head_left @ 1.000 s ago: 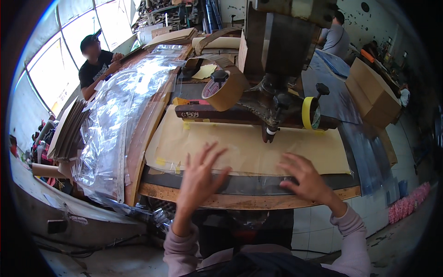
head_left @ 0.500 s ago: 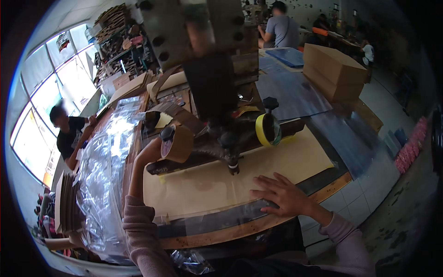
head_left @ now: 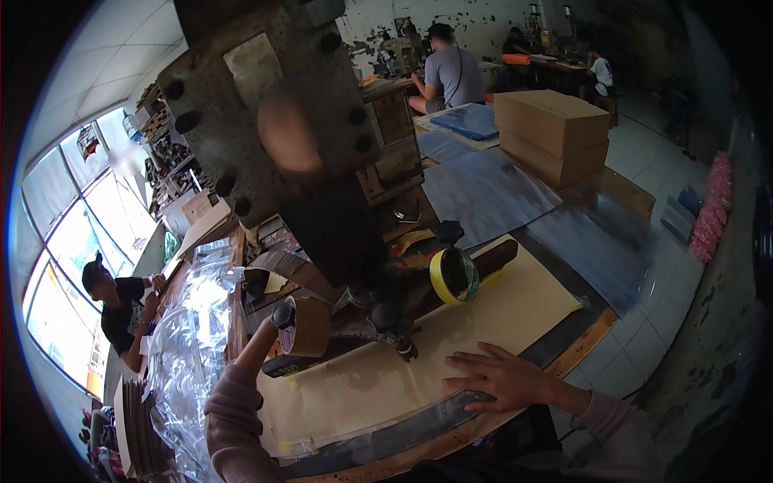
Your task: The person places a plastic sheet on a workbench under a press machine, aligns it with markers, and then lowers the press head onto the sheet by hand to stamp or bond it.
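A tan sheet [head_left: 354,402] lies on the dark-edged worktable under a heavy metal press [head_left: 213,137]. My right hand [head_left: 503,378] rests on the sheet near its front edge, palm down, fingers spread, holding nothing. My left hand [head_left: 259,340] reaches to the left end of the press's dark crossbar [head_left: 495,257], beside a brown tape roll [head_left: 308,328]. Its fingers are hidden behind that roll and a black knob [head_left: 283,315]. On the bar's right side a yellow tape roll [head_left: 440,278] hangs by another black knob [head_left: 448,233].
Crumpled clear plastic [head_left: 189,346] covers the left side. Bluish plastic sheets [head_left: 483,193] and cardboard boxes [head_left: 551,133] are at the back right. A person in black [head_left: 121,310] is at far left; another in grey [head_left: 453,72] sits farther back.
The view has tilted, so the press now leans left and the bar and sheet appear lower. Both hands keep about the same places, the left at the bar's end and the right on the sheet.
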`<state>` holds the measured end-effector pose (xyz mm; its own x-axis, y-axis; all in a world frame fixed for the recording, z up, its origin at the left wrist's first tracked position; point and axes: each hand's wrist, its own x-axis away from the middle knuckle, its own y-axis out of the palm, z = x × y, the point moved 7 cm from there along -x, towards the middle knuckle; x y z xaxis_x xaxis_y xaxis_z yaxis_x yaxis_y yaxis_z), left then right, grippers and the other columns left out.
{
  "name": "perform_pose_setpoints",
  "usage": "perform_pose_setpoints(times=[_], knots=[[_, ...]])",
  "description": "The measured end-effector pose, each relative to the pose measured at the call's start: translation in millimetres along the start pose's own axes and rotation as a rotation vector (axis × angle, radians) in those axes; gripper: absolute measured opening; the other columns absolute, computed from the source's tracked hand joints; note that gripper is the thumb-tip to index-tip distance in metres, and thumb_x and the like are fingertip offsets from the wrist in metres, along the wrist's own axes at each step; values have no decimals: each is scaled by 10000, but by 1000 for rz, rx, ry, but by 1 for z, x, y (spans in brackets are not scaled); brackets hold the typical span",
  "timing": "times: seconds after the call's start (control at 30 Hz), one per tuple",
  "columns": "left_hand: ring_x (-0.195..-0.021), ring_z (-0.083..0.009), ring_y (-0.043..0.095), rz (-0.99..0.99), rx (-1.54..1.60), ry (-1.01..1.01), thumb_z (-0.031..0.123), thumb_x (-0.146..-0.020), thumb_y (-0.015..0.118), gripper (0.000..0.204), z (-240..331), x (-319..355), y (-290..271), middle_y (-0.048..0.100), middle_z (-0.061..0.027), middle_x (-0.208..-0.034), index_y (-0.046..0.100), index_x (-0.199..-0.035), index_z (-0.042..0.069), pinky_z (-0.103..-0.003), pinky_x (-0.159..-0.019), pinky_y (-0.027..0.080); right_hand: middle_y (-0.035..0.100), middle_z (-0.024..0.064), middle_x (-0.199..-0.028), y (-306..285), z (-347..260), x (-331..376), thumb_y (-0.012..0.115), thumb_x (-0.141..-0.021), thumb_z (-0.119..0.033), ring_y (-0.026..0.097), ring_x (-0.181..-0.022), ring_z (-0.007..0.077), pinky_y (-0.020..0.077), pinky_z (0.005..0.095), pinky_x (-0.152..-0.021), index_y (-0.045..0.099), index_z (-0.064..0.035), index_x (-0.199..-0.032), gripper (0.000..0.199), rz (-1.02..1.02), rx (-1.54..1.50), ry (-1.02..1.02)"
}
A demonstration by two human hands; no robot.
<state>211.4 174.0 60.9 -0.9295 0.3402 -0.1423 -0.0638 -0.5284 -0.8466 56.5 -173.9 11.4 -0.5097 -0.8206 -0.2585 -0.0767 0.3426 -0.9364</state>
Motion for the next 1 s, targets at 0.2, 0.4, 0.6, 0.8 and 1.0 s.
perform_pose_setpoints(times=[0.2, 0.4, 0.6, 0.8, 1.0], knots=[[-837, -143, 641, 50, 2, 52, 111, -828, 598, 220, 2, -13, 16, 676, -121, -888, 654, -1018, 17, -304, -739, 496, 342, 107, -1445, 3, 1, 1, 438, -914, -516, 309, -1353, 228, 244, 492, -1095, 446, -205, -1340, 528, 2, -28, 4], [-833, -145, 642, 79, 15, 65, 110, -824, 598, 221, 4, -13, 26, 677, -121, -884, 656, -1016, 17, -305, -737, 496, 339, 107, -1447, 6, 3, 3, 427, -921, -513, 294, -1359, 227, 224, 484, -1108, 449, -195, -1340, 527, 10, -59, 13], [-830, -147, 644, 90, 18, 64, 109, -821, 599, 222, 3, -11, 27, 678, -121, -879, 657, -1014, 17, -306, -735, 496, 341, 112, -1444, 3, 2, 2, 421, -925, -509, 299, -1356, 228, 228, 479, -1105, 449, -191, -1341, 525, 14, -67, 7], [-827, -149, 645, 95, 16, 63, 108, -817, 600, 223, 2, -9, 27, 679, -122, -875, 658, -1012, 16, -307, -733, 496, 358, 113, -1435, 0, 1, 0, 415, -925, -514, 315, -1348, 229, 240, 471, -1099, 463, -194, -1335, 522, 26, -62, 0], [-823, -151, 646, 109, 26, 68, 108, -814, 600, 224, 0, -9, 28, 680, -122, -871, 660, -1010, 16, -308, -731, 497, 364, 113, -1432, 1, 2, 1, 417, -924, -515, 330, -1339, 234, 250, 474, -1093, 462, -200, -1338, 522, 29, -47, -3]])
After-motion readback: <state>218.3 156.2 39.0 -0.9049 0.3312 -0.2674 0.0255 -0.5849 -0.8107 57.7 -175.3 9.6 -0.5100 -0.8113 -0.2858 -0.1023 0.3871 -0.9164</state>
